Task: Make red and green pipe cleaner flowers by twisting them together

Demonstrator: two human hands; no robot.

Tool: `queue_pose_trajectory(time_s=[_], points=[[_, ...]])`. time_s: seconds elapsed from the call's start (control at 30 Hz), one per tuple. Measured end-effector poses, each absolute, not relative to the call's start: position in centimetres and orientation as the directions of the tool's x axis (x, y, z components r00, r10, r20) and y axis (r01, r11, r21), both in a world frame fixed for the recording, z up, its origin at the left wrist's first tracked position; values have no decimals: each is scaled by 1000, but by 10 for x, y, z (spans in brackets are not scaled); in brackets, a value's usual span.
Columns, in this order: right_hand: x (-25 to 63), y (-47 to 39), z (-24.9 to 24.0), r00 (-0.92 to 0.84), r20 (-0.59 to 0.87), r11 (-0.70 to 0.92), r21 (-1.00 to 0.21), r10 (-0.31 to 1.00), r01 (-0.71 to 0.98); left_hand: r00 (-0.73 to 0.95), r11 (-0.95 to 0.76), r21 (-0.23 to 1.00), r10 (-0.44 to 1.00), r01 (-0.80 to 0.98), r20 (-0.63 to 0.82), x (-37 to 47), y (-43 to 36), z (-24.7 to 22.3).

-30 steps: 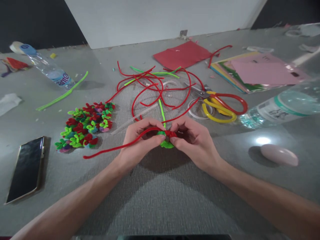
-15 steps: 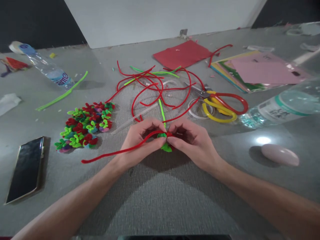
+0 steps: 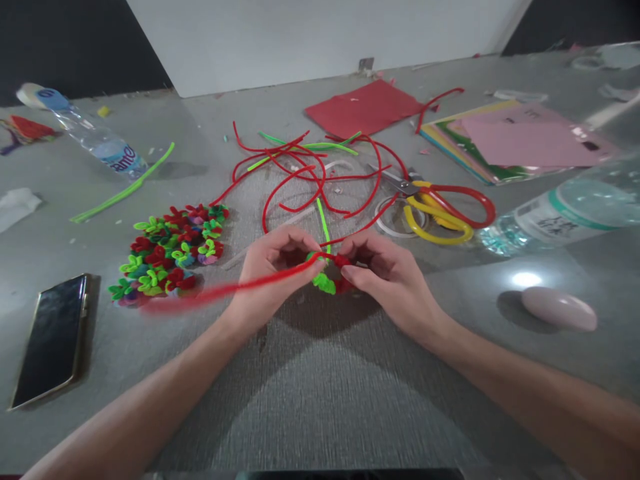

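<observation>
Low over the table's middle, my left hand (image 3: 280, 263) pinches a red pipe cleaner (image 3: 260, 283), whose long free end stretches left and is blurred. My right hand (image 3: 387, 270) closes its thumb and finger on the red coiled part of the same pipe cleaner. Between the two hands hangs a green twisted pipe-cleaner piece (image 3: 324, 283), with dark red fuzzy stuff partly hidden behind my right fingers. A straight light-green pipe cleaner (image 3: 324, 223) lies just beyond my fingertips. Left of my hands sits a cluster of small red and green pipe-cleaner flowers (image 3: 170, 253).
Loose red pipe cleaners (image 3: 300, 160) tangle beyond my hands, beside scissors (image 3: 435, 207) with red and yellow handles. Plastic bottles (image 3: 565, 213) (image 3: 95, 133) lie on both sides. A phone (image 3: 50, 340) is at left, a computer mouse (image 3: 559, 308) at right. Red paper (image 3: 365, 110) lies farther back.
My hands have drawn slightly apart, the left one shifting a little left. The red pipe cleaner's free end has swung and blurred, and the green piece now shows more between my hands.
</observation>
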State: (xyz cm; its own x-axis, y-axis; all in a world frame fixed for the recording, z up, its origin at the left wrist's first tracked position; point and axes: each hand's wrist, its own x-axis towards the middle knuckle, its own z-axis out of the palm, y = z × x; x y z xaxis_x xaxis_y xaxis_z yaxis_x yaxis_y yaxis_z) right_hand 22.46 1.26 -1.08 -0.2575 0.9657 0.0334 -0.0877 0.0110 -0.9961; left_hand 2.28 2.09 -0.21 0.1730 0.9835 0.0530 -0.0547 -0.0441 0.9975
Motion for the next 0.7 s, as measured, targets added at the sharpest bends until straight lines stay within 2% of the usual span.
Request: queue_pose_trajectory(time_s=[0.2, 0.33, 0.47, 0.53, 0.6, 0.7], points=[[226, 12, -13, -386, 28, 71, -993, 922, 99, 275, 3, 998, 961, -57, 13, 24, 20, -1], [228, 14, -13, -337, 42, 87, -989, 941, 119, 160, -42, 988, 985, -147, 66, 23, 22, -9], [230, 17, -14, -218, 22, 37, -997, 976, 63, 10, -117, 957, 992, -266, 124, 21, 27, -13], [230, 19, -16, -174, -10, -8, -1000, 985, 15, -7, -125, 958, 992, -260, 128, 20, 28, -12], [230, 20, -16, -166, -49, -55, -998, 985, -29, 41, -98, 974, 993, -204, 109, 21, 27, -9], [230, 22, -13, -242, -48, -49, -999, 969, 4, 192, -29, 992, 980, -123, 52, 23, 23, -5]])
